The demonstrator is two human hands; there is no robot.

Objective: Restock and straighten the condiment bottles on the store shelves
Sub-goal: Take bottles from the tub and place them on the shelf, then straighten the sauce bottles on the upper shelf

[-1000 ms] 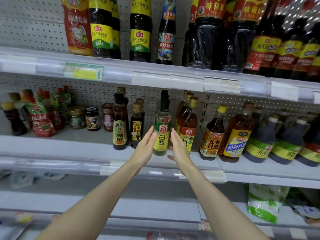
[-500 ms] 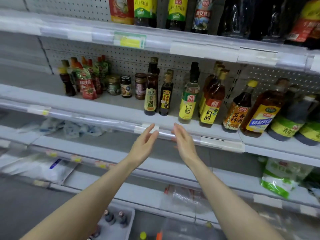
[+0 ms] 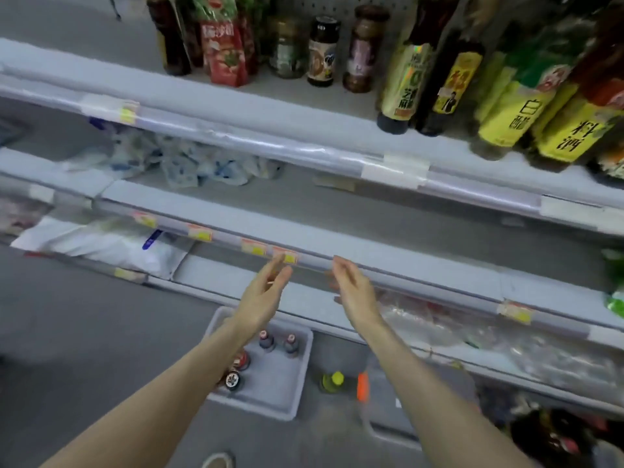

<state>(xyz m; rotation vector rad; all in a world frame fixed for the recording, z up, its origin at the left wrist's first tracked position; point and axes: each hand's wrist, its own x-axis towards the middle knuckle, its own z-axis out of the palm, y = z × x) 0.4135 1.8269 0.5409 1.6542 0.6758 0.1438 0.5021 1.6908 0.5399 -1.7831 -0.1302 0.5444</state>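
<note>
A grey tray (image 3: 293, 412) sits on the floor (image 3: 84, 332) at the foot of the shelving. Four bottles (image 3: 266, 339) stand in it, caps up: two by its far edge and two along its left edge, half under the left forearm. Its right half is open room. Just right of the tray I can see a yellow cap (image 3: 332, 379) and an orange cap (image 3: 362, 386). Whether they stand in a clear bin or on the floor I can't tell.

Above the tray both hands hang in the air in front of the middle shelf's front rail (image 3: 422, 273). The left hand (image 3: 263, 298) and right hand (image 3: 354, 293) have straight fingers and palms facing each other. There is a gap between them and they grip nothing, though both are blurred.

On the top shelf (image 3: 236, 106), four tall bottles (image 3: 401, 82) with yellow labels crowd the right end, close to the front edge. Three jars (image 3: 322, 50) stand farther back, with a red pouch (image 3: 224, 49) and a dark bottle (image 3: 170, 38) to their left. The front strip of that shelf, left of the tall bottles, lies open.

Crumpled bags (image 3: 202, 163) lie on the middle shelf toward its left end. Four yellow tags (image 3: 199, 233) sit on its rail left of the hands. Clear wrap (image 3: 472, 332) covers the right part of the bottom shelf.
</note>
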